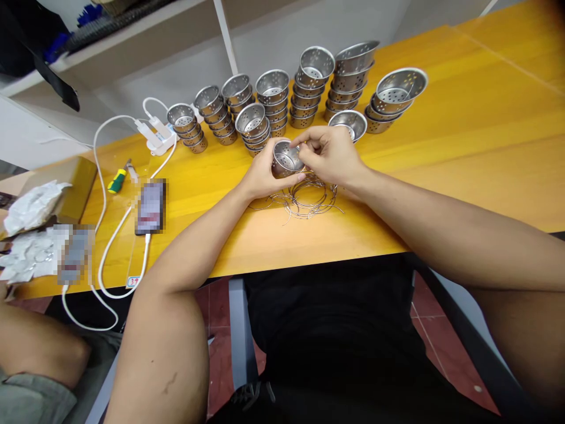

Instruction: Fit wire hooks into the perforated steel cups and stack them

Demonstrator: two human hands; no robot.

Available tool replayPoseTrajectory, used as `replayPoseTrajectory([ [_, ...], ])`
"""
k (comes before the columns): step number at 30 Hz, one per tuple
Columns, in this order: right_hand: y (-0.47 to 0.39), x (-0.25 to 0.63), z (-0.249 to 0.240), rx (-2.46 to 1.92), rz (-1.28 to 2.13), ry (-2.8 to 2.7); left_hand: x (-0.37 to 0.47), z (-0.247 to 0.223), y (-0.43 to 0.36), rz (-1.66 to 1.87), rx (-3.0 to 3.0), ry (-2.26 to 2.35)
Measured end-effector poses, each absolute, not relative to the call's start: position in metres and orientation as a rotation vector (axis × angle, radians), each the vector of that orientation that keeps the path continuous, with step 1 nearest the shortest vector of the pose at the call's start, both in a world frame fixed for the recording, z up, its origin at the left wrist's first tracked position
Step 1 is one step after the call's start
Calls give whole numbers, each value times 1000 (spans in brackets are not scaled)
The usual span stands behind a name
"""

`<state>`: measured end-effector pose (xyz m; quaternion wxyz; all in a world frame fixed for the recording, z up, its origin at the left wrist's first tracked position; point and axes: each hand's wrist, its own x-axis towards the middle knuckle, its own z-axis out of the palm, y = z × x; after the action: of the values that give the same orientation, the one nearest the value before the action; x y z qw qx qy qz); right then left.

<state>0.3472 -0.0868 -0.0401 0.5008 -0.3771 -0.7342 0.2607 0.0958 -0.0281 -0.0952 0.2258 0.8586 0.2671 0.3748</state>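
Note:
My left hand (266,172) is wrapped round a small perforated metal cup (286,160), tilted with its mouth towards me. Over the cup's right rim, my right hand (332,154) has thumb and forefinger pinched together; what lies between them is too small to make out. Beneath both hands rests a loose tangle of thin metal wire rings (304,206) on the yellow table (247,247). Just behind my right hand stands another perforated cup (351,122), partly hidden by the hand.
Several stacks of perforated cups (272,94) line the back of the table. To the left lie a phone (150,209) on a white cable, a power strip (159,138) and a green-yellow screwdriver (117,181). Another person's leg (39,347) shows at lower left.

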Motion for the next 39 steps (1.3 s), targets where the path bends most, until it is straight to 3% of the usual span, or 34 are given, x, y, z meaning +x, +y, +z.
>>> replayPoseTrajectory([
  [12,-91,362,-16,-698,1134,-1799,91,-94,-21,1091,2217,632],
  [39,-89,354,-23,-766,1161,-1701,97,-92,-32,1051,2241,670],
])
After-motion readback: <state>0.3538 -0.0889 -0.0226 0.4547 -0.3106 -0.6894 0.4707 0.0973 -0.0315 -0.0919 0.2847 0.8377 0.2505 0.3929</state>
